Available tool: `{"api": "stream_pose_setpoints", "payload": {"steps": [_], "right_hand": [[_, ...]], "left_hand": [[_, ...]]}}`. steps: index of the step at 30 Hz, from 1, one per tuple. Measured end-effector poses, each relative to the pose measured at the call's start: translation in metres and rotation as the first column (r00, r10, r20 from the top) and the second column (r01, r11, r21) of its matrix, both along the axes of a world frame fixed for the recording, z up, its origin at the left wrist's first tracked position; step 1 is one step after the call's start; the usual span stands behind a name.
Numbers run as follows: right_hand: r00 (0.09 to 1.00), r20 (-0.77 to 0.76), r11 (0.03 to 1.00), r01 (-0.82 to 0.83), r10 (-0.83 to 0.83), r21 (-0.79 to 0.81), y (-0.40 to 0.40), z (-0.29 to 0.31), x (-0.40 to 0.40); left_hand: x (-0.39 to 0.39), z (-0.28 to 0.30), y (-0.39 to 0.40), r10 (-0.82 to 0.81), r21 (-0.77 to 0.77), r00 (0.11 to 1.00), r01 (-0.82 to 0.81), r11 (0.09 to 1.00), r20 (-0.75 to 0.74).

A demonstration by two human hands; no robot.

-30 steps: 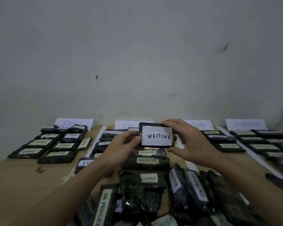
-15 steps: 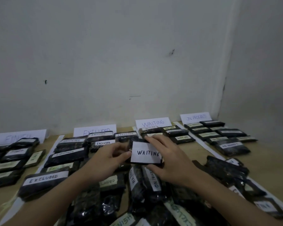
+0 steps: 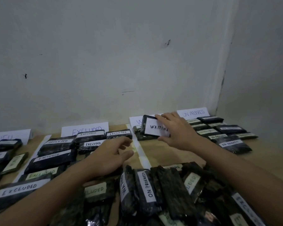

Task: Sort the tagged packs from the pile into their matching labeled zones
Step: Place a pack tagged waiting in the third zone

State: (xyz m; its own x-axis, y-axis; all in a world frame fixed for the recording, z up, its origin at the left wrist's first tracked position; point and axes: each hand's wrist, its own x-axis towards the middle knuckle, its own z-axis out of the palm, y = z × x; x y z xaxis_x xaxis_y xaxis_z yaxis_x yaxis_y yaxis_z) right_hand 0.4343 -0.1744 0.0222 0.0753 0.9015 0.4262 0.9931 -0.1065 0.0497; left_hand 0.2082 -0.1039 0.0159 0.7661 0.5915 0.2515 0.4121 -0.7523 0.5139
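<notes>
The WAITING pack (image 3: 151, 128) is pinched, tilted, by the right hand (image 3: 178, 131) right of centre; the left hand (image 3: 111, 156) is relaxed, empty. If released tilted, it could slide off the packs beneath.

- WAITING pack (image 3: 151, 128): dark, flat, white tag with black handwriting; tilted up on its edge at the far end of the waiting zone, above a dark pack (image 3: 141, 136) lying there, in front of the waiting sign (image 3: 136, 122)
- Pile (image 3: 162, 193): dark wrapped packs heaped at the near edge, tags reading ON PROGRESS, WAITING, EXCLUDED
- Excluded zone (image 3: 59, 154): flat tagged packs left of centre
- On progress zone (image 3: 222, 132): tagged packs in rows at far right
</notes>
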Motion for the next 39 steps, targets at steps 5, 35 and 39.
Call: {"api": "stream_pose_setpoints", "payload": {"steps": [5, 35, 39], "right_hand": [[0.999, -0.041, 0.95, -0.016, 0.004, -0.313, 0.054, -0.023, 0.024], [0.812, -0.574, 0.9, -0.325, 0.108, -0.29, 0.018, -0.01, -0.105], [0.423, -0.894, 0.979, -0.191, 0.148, 0.072, 0.004, 0.007, -0.099]], "left_hand": [[0.019, -0.015, 0.023, -0.029, 0.11, 0.993, 0.042, 0.993, -0.116], [-0.038, -0.028, 0.018, 0.048, -0.005, 0.998, -0.048, 0.999, -0.036], [-0.041, -0.02, 0.003, 0.117, -0.403, 0.976, -0.035, 0.914, 0.181]]}}
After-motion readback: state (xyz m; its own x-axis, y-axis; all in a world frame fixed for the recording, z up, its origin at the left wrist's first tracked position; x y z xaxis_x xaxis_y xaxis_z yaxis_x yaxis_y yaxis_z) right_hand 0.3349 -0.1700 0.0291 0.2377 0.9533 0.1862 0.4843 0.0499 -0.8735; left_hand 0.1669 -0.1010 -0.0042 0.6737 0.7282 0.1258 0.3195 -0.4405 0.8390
